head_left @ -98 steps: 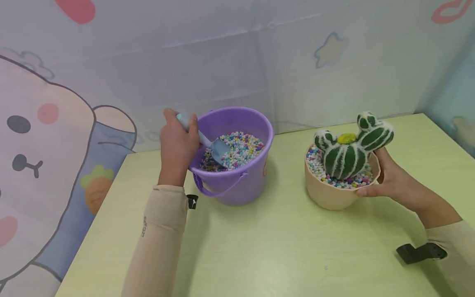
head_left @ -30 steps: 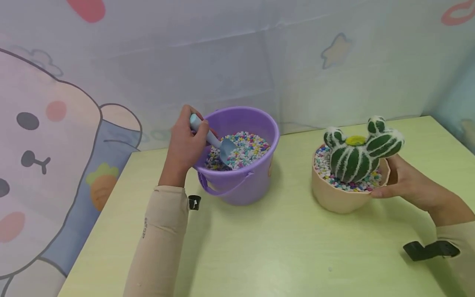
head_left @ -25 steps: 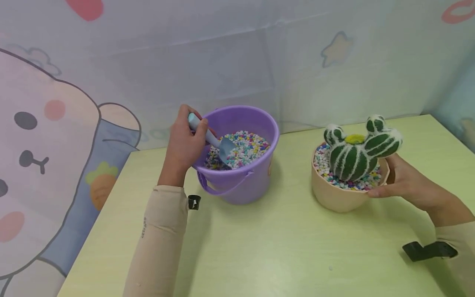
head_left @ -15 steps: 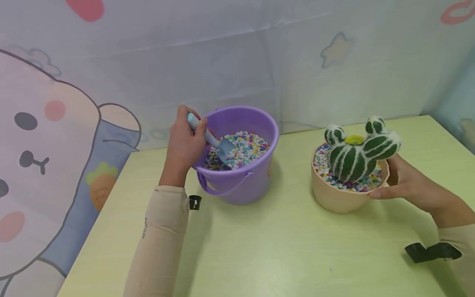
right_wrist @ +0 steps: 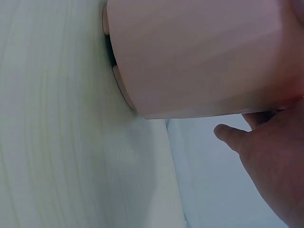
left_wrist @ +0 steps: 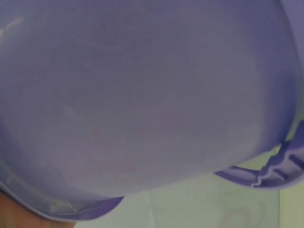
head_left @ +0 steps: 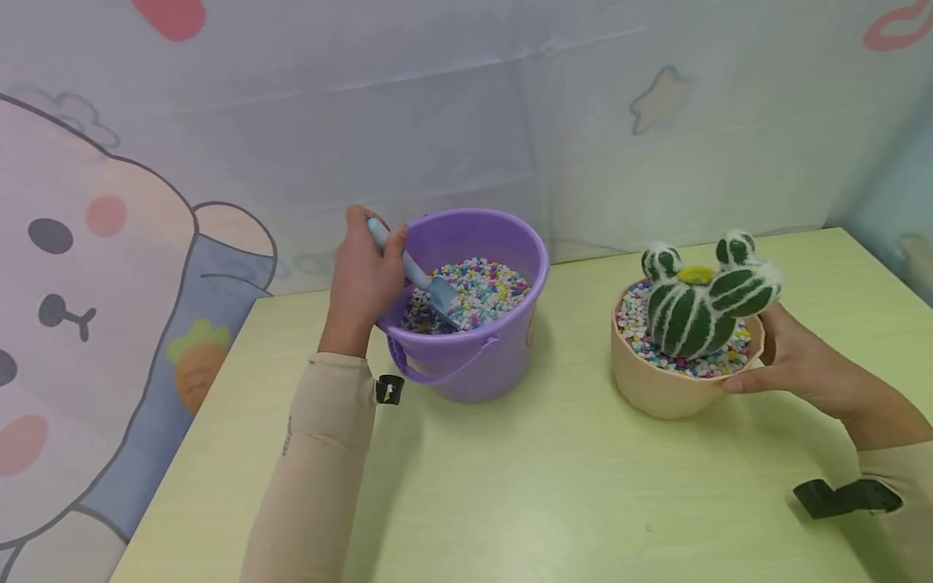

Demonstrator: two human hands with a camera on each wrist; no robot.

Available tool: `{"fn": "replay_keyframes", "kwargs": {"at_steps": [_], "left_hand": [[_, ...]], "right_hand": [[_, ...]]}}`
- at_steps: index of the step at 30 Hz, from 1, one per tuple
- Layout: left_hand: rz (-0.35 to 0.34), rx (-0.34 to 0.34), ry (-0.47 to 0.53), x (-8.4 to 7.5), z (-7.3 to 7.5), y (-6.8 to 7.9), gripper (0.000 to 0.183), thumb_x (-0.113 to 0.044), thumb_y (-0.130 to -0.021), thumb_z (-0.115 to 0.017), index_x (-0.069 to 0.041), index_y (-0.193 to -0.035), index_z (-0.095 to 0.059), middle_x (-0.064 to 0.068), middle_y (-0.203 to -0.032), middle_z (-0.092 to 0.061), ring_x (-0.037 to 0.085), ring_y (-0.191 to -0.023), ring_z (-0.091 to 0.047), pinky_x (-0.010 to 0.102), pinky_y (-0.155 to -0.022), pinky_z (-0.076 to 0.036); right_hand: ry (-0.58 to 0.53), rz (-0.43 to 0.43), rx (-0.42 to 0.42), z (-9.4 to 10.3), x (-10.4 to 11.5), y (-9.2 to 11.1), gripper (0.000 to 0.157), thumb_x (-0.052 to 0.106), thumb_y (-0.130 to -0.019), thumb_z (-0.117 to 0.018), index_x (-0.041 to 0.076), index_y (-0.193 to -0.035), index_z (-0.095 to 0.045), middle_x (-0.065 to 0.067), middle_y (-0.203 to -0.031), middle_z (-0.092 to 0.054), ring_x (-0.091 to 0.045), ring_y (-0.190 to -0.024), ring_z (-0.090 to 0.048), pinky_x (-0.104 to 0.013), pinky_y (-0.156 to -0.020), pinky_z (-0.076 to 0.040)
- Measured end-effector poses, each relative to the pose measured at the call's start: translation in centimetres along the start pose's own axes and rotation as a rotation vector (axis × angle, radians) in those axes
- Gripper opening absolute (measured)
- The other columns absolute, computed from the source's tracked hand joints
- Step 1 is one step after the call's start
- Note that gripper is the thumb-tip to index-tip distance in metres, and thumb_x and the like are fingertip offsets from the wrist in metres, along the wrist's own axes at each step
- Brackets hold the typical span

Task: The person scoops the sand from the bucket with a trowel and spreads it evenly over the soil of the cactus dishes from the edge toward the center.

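My left hand (head_left: 362,279) grips the handle of a small light-blue shovel (head_left: 414,271) over the left rim of a purple bucket (head_left: 484,368). The shovel's blade slants down into multicoloured pebbles (head_left: 484,287) inside the bucket. On the right, my right hand (head_left: 809,368) holds a beige flowerpot (head_left: 666,394) by its right side, thumb outside near the rim, some fingers hidden behind. A green toy cactus (head_left: 685,320) with white stripes stands in the pot's pebbles. The left wrist view is filled by the bucket's wall (left_wrist: 152,104); the right wrist view has the pot's side (right_wrist: 199,57).
Both containers stand on a light yellow-green table (head_left: 510,486). The bucket's handle (head_left: 437,376) hangs at its front. A tiny pale pebble (head_left: 648,527) lies near the front. Behind the table rises a printed cloth backdrop (head_left: 466,121).
Over the last second the shovel's handle has shifted slightly left and its blade has tipped a little in the pebbles. The cactus has turned slightly, while the pot stays in place.
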State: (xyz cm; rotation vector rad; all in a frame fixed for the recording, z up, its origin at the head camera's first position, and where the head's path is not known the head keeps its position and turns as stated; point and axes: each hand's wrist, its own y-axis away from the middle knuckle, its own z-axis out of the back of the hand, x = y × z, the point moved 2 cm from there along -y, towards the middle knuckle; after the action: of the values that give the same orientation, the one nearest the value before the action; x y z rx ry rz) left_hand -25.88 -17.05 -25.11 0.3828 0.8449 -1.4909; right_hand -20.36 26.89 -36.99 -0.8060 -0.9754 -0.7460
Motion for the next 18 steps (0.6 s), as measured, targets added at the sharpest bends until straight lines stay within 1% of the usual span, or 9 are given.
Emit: {"fn": "replay_keyframes", "kwargs": {"at_steps": [1, 3, 5, 6, 10, 12, 13, 15, 18], "left_hand": [[0.016, 0.003, 0.004, -0.06, -0.03, -0.05, 0.03, -0.033, -0.105, -0.046, -0.007, -0.115, -0.035, 0.015, -0.08, -0.066, 0.029, -0.072, -0.067, 0.04, -0.064, -0.053], [0.034, 0.001, 0.004, -0.17, -0.06, -0.07, 0.031, -0.033, -0.105, -0.046, -0.006, -0.116, -0.035, 0.016, -0.08, -0.065, 0.03, -0.072, -0.067, 0.04, -0.066, -0.053], [0.048, 0.001, 0.002, -0.2, -0.1, -0.11, 0.032, -0.033, -0.105, -0.046, -0.006, -0.118, -0.035, 0.016, -0.081, -0.064, 0.03, -0.072, -0.067, 0.04, -0.067, -0.055], [0.055, 0.004, 0.002, -0.2, -0.11, -0.13, 0.034, -0.034, -0.105, -0.046, -0.005, -0.119, -0.035, 0.017, -0.082, -0.064, 0.03, -0.071, -0.068, 0.04, -0.067, -0.056], [0.093, 0.03, 0.028, -0.1, -0.12, -0.27, 0.041, -0.037, -0.104, -0.047, -0.004, -0.123, -0.033, 0.017, -0.089, -0.061, 0.03, -0.069, -0.07, 0.037, -0.066, -0.06], [0.103, 0.043, 0.051, 0.02, -0.07, -0.31, 0.045, -0.039, -0.103, -0.048, -0.003, -0.125, -0.032, 0.017, -0.091, -0.06, 0.03, -0.069, -0.071, 0.035, -0.064, -0.061], [0.099, 0.049, 0.064, 0.11, -0.05, -0.33, 0.045, -0.039, -0.103, -0.048, -0.003, -0.124, -0.031, 0.017, -0.092, -0.06, 0.031, -0.07, -0.072, 0.034, -0.063, -0.061], [0.065, 0.057, 0.099, 0.36, 0.01, -0.36, 0.044, -0.038, -0.103, -0.05, -0.003, -0.123, -0.032, 0.017, -0.092, -0.061, 0.03, -0.069, -0.072, 0.032, -0.062, -0.062], [-0.043, 0.087, 0.182, 0.68, 0.1, -0.27, 0.037, -0.033, -0.103, -0.051, -0.003, -0.117, -0.032, 0.019, -0.091, -0.063, 0.029, -0.069, -0.072, 0.032, -0.064, -0.062]], "right_hand": [[0.0, -0.004, -0.003, -0.03, 0.01, 0.03, 0.115, -0.022, -0.073, -0.069, 0.022, -0.158, -0.005, -0.006, -0.154, -0.011, -0.009, -0.126, -0.037, -0.015, -0.086, -0.048], [0.011, -0.007, -0.003, -0.09, 0.07, 0.15, 0.117, -0.021, -0.073, -0.07, 0.024, -0.158, -0.004, -0.004, -0.157, -0.007, -0.008, -0.131, -0.03, -0.013, -0.086, -0.046], [0.026, -0.008, 0.002, -0.16, 0.05, 0.23, 0.117, -0.019, -0.074, -0.07, 0.026, -0.158, -0.003, -0.003, -0.157, -0.006, -0.008, -0.131, -0.026, -0.012, -0.085, -0.045], [0.029, -0.005, 0.006, -0.19, 0.05, 0.28, 0.116, -0.02, -0.074, -0.07, 0.025, -0.158, -0.004, -0.003, -0.157, -0.007, -0.008, -0.131, -0.027, -0.012, -0.086, -0.044], [0.036, -0.002, 0.008, -0.33, 0.14, 0.46, 0.112, -0.021, -0.075, -0.068, 0.022, -0.158, -0.006, -0.003, -0.151, -0.018, -0.007, -0.124, -0.04, -0.015, -0.086, -0.048], [0.033, 0.0, 0.009, -0.37, 0.21, 0.44, 0.112, -0.021, -0.075, -0.068, 0.022, -0.158, -0.006, -0.005, -0.151, -0.02, -0.008, -0.124, -0.042, -0.015, -0.088, -0.048], [0.032, -0.001, 0.008, -0.36, 0.25, 0.42, 0.112, -0.021, -0.075, -0.068, 0.022, -0.158, -0.006, -0.005, -0.152, -0.019, -0.007, -0.125, -0.041, -0.014, -0.089, -0.047], [0.032, 0.001, 0.011, -0.31, 0.32, 0.32, 0.114, -0.02, -0.075, -0.069, 0.023, -0.158, -0.004, -0.005, -0.156, -0.013, -0.007, -0.131, -0.033, -0.011, -0.091, -0.042], [0.036, -0.008, 0.004, -0.17, 0.43, 0.2, 0.115, -0.019, -0.075, -0.07, 0.025, -0.158, -0.002, -0.005, -0.157, -0.009, -0.008, -0.132, -0.031, -0.011, -0.091, -0.042]]}}
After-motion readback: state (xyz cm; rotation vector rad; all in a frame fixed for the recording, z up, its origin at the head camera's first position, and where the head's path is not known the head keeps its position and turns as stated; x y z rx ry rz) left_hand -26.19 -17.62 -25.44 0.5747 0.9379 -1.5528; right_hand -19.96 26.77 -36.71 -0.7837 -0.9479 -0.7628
